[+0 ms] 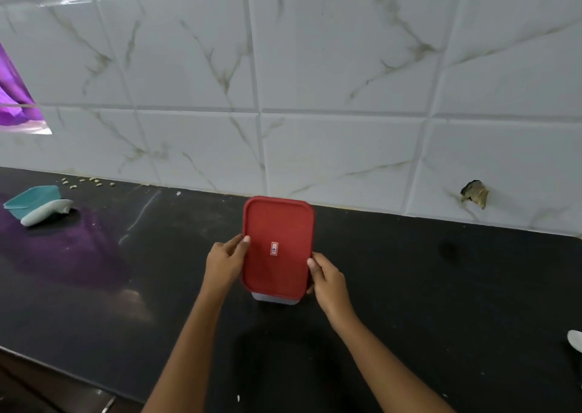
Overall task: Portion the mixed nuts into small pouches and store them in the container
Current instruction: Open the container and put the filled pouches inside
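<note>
A rectangular container with a red lid (277,223) stands on the black counter (409,286) near the tiled wall. Its pale body (274,298) shows only as a strip below the lid's near edge. My left hand (225,263) grips the lid's left edge, thumb on top. On the right edge my right hand (327,278) holds the container the same way. What is inside the container is hidden by the lid. A few loose nuts (91,182) lie on the counter at the foot of the wall, far left.
A small teal box (31,200) with a pale lid (47,212) leaning on it sits at the far left. A white object (576,340) pokes in at the right edge. The tile has a broken hole (475,193) at right. The counter's front edge runs along the lower left.
</note>
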`<state>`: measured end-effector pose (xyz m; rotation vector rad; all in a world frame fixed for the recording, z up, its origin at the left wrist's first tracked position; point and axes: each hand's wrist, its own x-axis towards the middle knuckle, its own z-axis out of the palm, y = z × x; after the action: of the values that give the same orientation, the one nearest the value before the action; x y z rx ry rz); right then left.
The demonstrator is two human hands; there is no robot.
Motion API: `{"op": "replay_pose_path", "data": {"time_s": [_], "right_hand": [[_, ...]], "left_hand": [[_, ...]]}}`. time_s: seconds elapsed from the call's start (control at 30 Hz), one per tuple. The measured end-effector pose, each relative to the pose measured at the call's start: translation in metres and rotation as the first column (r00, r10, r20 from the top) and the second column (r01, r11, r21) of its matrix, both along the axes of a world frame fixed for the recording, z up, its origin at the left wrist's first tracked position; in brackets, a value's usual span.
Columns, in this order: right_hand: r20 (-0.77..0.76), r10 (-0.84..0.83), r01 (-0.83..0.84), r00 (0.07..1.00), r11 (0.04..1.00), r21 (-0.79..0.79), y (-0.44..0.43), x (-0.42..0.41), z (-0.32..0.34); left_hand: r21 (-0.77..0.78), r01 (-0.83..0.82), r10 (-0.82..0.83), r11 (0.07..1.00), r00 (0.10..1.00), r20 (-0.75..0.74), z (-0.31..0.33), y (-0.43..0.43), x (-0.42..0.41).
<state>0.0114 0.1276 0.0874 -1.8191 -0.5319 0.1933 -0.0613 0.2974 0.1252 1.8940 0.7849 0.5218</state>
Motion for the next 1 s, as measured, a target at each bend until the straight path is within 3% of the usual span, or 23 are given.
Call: {"op": "replay_pose_path", "data": {"time_s": [0.1,0.23,0.5,0.7,0.9,1.0], "right_hand": [[-0.032,-0.079,0.078,0.996,0.997,-0.029,0.013,0.011,0.003],[-0.062,-0.166,0.163,0.984,0.985,-0.053,0.024,0.023,0.008],[-0.046,-0.262,0.247,0.964,0.946,-0.210,0.039,0.044,0.004],[-0.036,-0.283,0.268,0.958,0.936,-0.231,0.045,0.046,0.002],[-0.137,-0.247,0.204,0.959,0.941,-0.270,0.050,0.052,0.000],[-0.258,-0.225,0.159,0.940,0.955,-0.252,0.053,0.059,-0.003]], "left_hand": [[0.109,-0.003,0.007,0.994,0.999,-0.036,-0.003,0.001,0.018],[0.147,0.002,0.012,0.989,0.995,-0.095,-0.011,0.005,0.035],[0.115,0.053,-0.039,0.992,0.992,-0.120,-0.027,0.011,0.054],[0.134,0.049,-0.027,0.990,0.987,-0.157,-0.030,0.013,0.061],[0.182,0.053,-0.017,0.982,0.980,-0.196,-0.033,0.017,0.068],[0.181,0.056,-0.014,0.982,0.974,-0.225,-0.034,0.018,0.072]]}}
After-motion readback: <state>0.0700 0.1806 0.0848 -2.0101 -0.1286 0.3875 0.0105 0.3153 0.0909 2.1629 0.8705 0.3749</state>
